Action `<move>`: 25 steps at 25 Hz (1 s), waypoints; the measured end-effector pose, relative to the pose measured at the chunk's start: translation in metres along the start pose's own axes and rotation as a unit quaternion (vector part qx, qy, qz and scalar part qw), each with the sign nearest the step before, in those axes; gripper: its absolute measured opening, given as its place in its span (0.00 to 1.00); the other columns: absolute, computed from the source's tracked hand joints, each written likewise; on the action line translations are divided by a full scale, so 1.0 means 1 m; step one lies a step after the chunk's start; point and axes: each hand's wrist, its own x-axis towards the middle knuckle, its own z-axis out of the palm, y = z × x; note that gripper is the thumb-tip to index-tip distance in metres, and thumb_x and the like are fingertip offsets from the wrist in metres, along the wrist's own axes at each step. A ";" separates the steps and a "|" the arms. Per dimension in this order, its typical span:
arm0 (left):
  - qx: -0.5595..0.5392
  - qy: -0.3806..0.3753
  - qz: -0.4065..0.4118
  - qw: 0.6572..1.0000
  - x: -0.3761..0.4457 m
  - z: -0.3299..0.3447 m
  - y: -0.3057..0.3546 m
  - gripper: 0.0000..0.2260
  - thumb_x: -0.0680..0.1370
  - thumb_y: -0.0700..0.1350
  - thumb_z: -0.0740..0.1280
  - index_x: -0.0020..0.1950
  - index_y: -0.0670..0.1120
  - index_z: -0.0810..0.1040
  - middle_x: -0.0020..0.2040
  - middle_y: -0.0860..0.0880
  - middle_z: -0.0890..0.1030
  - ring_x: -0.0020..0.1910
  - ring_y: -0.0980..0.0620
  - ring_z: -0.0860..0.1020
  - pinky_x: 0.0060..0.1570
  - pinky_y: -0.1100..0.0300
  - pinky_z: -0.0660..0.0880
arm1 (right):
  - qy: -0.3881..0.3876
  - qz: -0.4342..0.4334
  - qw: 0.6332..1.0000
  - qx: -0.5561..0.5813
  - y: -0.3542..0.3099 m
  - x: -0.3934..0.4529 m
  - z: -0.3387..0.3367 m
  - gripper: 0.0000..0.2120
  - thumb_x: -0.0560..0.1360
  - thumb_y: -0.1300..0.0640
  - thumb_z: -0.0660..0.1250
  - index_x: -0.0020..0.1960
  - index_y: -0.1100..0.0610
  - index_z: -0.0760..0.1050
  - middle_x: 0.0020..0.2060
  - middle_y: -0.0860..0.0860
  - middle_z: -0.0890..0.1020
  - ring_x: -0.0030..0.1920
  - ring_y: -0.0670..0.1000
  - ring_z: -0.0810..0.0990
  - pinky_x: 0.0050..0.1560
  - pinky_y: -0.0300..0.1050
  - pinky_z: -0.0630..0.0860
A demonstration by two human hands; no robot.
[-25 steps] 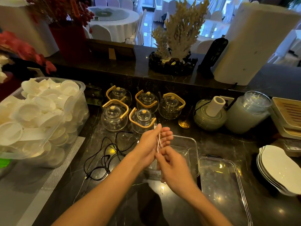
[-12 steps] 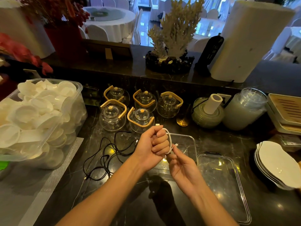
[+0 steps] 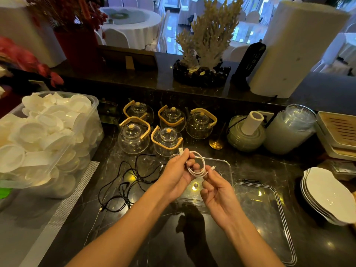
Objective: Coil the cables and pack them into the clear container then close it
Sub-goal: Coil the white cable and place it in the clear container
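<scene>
A white cable (image 3: 199,160) is wound into a small round coil above the clear container (image 3: 224,166) on the dark counter. My left hand (image 3: 176,175) grips the coil on its left side, with the white USB plug sticking up by the thumb. My right hand (image 3: 215,187) pinches the cable's free end at the coil's lower right. A loose black cable (image 3: 125,182) lies tangled on the counter left of my left hand. The container's clear lid (image 3: 264,212) lies flat to the right of the container.
A big clear tub of white dishes (image 3: 44,139) fills the left side. Several glass teapots (image 3: 167,139) stand just behind the container. A green pot (image 3: 244,137), a glass jar (image 3: 290,130) and stacked white plates (image 3: 327,195) sit to the right.
The white cable went from straight strands held between my hands to a round coil. My right hand brought the free end around to the coil's lower right; my hands opened slightly apart.
</scene>
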 end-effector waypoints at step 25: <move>0.404 0.121 0.120 0.899 0.005 0.006 -0.007 0.07 0.82 0.46 0.61 0.51 0.45 0.77 0.42 0.46 0.79 0.42 0.50 0.77 0.45 0.49 0.76 | -0.075 -0.121 0.860 -0.490 -0.013 0.016 0.001 0.06 0.80 0.62 0.68 0.48 0.59 0.83 0.31 0.44 0.79 0.33 0.44 0.77 0.32 0.45 0.80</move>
